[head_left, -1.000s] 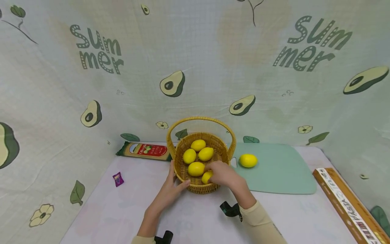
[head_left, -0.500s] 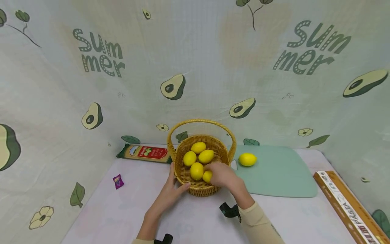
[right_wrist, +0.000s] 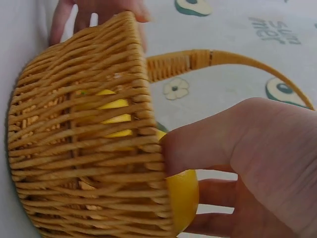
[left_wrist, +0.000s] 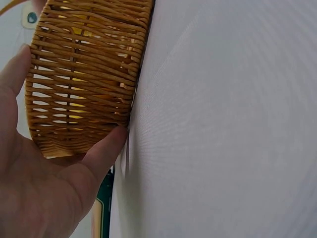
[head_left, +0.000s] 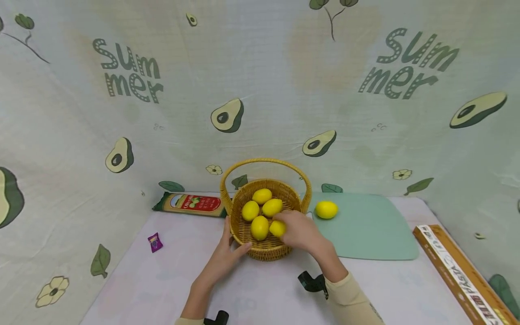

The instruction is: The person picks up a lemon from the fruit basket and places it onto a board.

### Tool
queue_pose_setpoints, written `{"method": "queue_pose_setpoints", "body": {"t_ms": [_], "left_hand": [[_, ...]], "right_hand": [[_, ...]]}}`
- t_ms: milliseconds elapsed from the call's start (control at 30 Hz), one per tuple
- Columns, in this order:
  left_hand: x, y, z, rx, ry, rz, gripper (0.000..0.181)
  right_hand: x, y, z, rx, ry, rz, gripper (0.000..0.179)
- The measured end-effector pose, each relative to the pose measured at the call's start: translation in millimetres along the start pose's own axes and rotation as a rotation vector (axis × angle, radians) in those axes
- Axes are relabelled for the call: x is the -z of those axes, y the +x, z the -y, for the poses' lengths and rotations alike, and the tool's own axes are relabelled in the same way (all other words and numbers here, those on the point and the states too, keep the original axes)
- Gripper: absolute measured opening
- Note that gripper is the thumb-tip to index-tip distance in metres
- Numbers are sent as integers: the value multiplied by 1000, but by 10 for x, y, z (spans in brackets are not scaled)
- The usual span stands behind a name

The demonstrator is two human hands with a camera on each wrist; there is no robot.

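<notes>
While resting the left hand (head_left: 222,258) spread against the basket (head_left: 267,255), now gripping one lemon (head_left: 277,229) higher in the right hand (head_left: 299,230), likely off the bottom.

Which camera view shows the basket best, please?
The head view, because nearly the whole basket appears, with its arched handle and the lemons inside. The left wrist view shows mainly its woven side, close; the right wrist view shows its side and part of the handle.
</notes>
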State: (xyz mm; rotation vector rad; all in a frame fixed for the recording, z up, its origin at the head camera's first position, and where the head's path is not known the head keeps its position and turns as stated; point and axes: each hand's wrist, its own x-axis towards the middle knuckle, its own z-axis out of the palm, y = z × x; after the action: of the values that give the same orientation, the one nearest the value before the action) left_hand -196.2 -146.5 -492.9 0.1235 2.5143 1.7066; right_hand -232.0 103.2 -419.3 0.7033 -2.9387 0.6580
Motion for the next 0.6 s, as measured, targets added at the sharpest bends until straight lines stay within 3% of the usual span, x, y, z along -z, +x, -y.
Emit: {"method": "queue_pose_setpoints", "body": {"t_ms": [233, 600], "left_hand": [[-13, 14, 13, 1, 1, 0, 109], [7, -1, 9, 22, 16, -5, 109]], "right_hand": [[147, -85, -20, -34, 3, -41, 48], [363, -250, -73, -6, 29, -105, 53]]}}
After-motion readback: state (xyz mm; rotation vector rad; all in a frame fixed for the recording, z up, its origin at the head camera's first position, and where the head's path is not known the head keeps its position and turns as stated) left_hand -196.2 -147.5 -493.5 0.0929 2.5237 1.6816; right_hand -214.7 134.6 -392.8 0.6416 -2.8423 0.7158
